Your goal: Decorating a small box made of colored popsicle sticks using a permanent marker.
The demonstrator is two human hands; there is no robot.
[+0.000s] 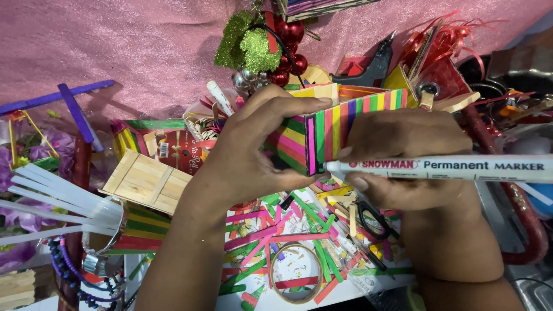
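Striped in pink, green and yellow, the stick box (328,129) sits between my two hands, raised above the bench (351,291) near its middle. My left hand (259,150) is curled around the box's near corner, fingers closed over its top edge. My right hand (403,155) pinches a white marker (449,168), tip touching the box's front, I think. A slip could smear ink across neighbouring stripes, or the box could twist loose onto the scattered sticks (276,242) below.
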